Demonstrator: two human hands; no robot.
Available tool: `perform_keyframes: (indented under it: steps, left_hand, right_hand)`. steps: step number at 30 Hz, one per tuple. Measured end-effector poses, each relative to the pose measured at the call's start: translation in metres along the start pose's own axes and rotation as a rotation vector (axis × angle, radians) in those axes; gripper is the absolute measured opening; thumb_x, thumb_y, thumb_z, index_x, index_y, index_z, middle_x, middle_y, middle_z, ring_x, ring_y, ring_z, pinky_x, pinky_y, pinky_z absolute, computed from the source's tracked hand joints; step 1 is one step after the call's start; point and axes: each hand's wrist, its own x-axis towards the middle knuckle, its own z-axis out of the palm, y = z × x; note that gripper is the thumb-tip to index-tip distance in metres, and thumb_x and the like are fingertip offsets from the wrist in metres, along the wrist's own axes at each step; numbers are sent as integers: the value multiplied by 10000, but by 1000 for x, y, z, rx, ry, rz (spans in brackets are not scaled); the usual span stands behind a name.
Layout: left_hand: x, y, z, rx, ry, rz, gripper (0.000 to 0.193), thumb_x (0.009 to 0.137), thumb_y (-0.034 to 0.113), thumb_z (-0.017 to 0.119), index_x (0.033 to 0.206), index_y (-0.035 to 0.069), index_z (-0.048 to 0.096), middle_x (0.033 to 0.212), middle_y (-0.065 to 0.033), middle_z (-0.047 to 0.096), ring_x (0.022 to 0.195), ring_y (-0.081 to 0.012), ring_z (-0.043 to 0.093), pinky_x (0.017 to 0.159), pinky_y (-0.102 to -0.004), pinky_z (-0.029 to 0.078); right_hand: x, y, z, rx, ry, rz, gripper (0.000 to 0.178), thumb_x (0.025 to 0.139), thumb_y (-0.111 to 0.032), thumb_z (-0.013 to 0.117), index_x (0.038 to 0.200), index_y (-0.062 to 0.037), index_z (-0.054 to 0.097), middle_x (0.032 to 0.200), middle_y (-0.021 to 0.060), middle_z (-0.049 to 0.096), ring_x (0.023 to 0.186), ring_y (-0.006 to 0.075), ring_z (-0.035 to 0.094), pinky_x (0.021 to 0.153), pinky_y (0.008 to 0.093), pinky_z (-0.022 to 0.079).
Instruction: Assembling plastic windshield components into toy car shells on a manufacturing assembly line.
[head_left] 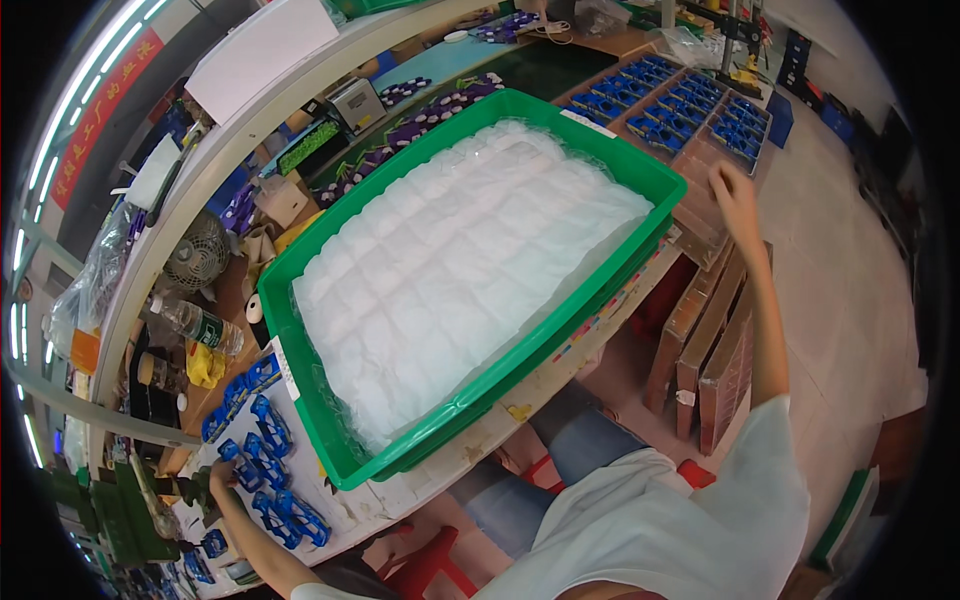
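At the lower left, my left hand [222, 476] is closed at the edge of a blue moulded part [236, 458] with openings in it. More blue parts [292, 516] of the same shape lie beside it on the white work surface. On the far right, my right hand [735, 188] is raised over a brown compartment tray [704, 212], its fingers curled in. Anything inside those fingers is hidden. Between my hands sits a large green bin [480, 408], with a white quilted, plastic-covered sheet [465, 270] filling its top.
Blue parts fill brown trays [668, 108] at the far right. Several brown trays [692, 345] stand on edge below the table. A water bottle [200, 325] and a fan [198, 250] are at the left, near a curved white frame [270, 90].
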Motion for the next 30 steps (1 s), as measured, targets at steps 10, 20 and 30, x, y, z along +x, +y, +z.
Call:
perform_keyframes:
  steps: [10,20,30]
  left_hand:
    - [4,-17,-24,396,493,323,404,683,295,607,907,-37,558,878,-245,566,862,-394,530,747,-425,434]
    - [-243,300,-29,-289,672,1196,95,830,39,481,869,-14,550,833,-87,565,769,-129,555,686,-243,430]
    - [-369,572,169,-117,366,1608,323,750,302,572,802,-16,597,788,-155,556,773,-271,537,668,-338,421]
  right_hand:
    - [137,185,115,-608,-103,48,311,726,-300,523,885,-45,605,903,182,564,849,326,546,758,404,430]
    - [135,181,116,-761,-79,165,303,740,-411,546,799,-125,627,926,136,553,912,294,519,822,415,364]
    - [150,199,131,-482,312,-204,262,776,-319,540,786,-58,568,830,154,558,813,346,528,685,430,422]
